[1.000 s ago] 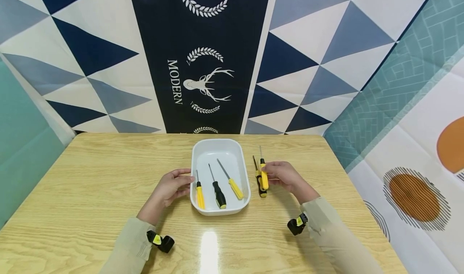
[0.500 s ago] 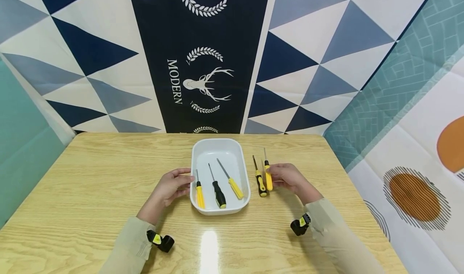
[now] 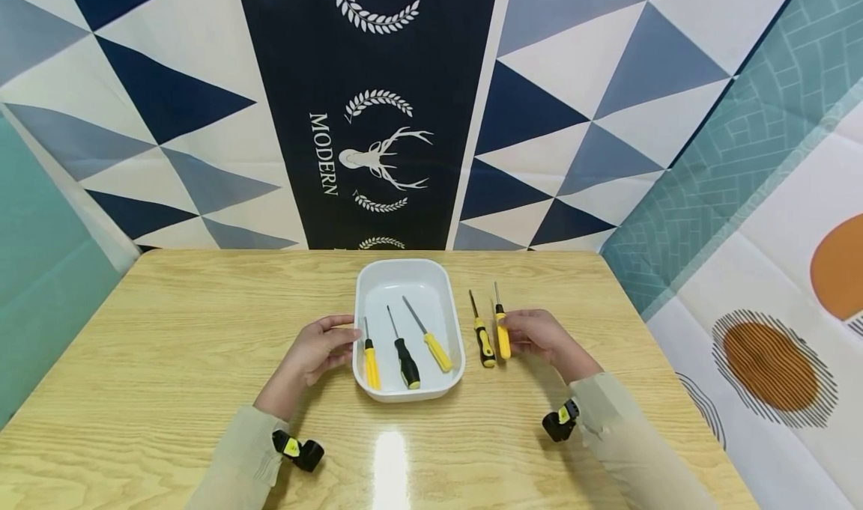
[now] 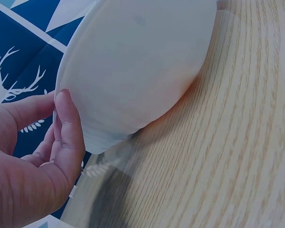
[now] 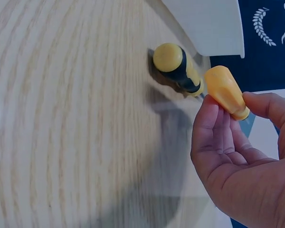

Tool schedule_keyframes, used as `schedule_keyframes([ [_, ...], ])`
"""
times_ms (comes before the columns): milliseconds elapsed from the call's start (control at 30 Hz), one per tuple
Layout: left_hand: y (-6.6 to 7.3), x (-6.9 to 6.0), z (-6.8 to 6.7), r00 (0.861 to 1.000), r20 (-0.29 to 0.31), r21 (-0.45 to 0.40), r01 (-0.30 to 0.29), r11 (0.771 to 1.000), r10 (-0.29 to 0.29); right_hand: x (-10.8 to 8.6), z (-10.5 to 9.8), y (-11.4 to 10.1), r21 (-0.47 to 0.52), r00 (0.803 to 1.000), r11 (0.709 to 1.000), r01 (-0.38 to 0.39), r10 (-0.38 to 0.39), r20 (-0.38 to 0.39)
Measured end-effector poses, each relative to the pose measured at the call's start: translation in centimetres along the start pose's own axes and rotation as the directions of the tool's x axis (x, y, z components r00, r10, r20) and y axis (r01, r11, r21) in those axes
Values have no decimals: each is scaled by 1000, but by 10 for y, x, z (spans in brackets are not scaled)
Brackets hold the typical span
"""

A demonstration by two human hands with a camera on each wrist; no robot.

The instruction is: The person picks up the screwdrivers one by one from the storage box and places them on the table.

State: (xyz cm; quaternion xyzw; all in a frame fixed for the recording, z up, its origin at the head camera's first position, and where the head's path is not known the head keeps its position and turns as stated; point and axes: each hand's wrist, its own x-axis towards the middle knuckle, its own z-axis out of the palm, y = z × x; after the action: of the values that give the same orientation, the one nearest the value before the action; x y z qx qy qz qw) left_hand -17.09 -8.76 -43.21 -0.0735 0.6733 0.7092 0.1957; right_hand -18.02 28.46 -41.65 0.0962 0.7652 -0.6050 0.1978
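My left hand (image 3: 320, 349) pinches the left rim of a white plastic tray (image 3: 407, 396); the left wrist view shows thumb and fingers on either side of the tray wall (image 4: 128, 71). Inside lie a yellow-handled screwdriver (image 3: 372, 364) with a black collar, a black-handled screwdriver (image 3: 407, 364) and another yellow-handled screwdriver (image 3: 438, 351). Right of the tray, my right hand (image 3: 539, 334) pinches a yellow screwdriver (image 3: 503, 338) by its handle (image 5: 223, 90), shaft pointing away from me. Beside it, a black-and-yellow screwdriver (image 3: 485, 345) lies on the table, apart from my fingers.
The wooden table (image 3: 202, 360) reaches back to a patterned cloth wall (image 3: 384, 158). Another cloth panel (image 3: 755, 345) stands along the right side. Each wrist wears a small black camera, the left camera (image 3: 300, 450) and the right camera (image 3: 561, 422).
My right hand has moved slightly right and toward me with the yellow screwdriver, which overlapped the black-and-yellow one before and now is beside it. The left hand and tray have stayed put.
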Motion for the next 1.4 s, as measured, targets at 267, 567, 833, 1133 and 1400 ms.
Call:
schedule_keyframes([
  [267,-2,1,0,1000,-2,-8,3,1000,-3,2,-2,5,-10,999,1000,-26,25,-30],
  [567,-1,1,0,1000,-2,-5,-2,1000,2,4,-4,8,-27,998,999,-43,42,-41],
  [833,-3,2,-1,1000,4,-7,-4,1000,4,6,-4,12,-40,999,998,-44,43,-32],
  [1133,-3,2,-1,1000,6,-17,-1,1000,1,8,0,13,-75,997,995,-63,60,-44],
  [1400,-2,1,-1,1000,10,-16,-4,1000,4,12,0,15,-82,998,995,-53,50,-39],
])
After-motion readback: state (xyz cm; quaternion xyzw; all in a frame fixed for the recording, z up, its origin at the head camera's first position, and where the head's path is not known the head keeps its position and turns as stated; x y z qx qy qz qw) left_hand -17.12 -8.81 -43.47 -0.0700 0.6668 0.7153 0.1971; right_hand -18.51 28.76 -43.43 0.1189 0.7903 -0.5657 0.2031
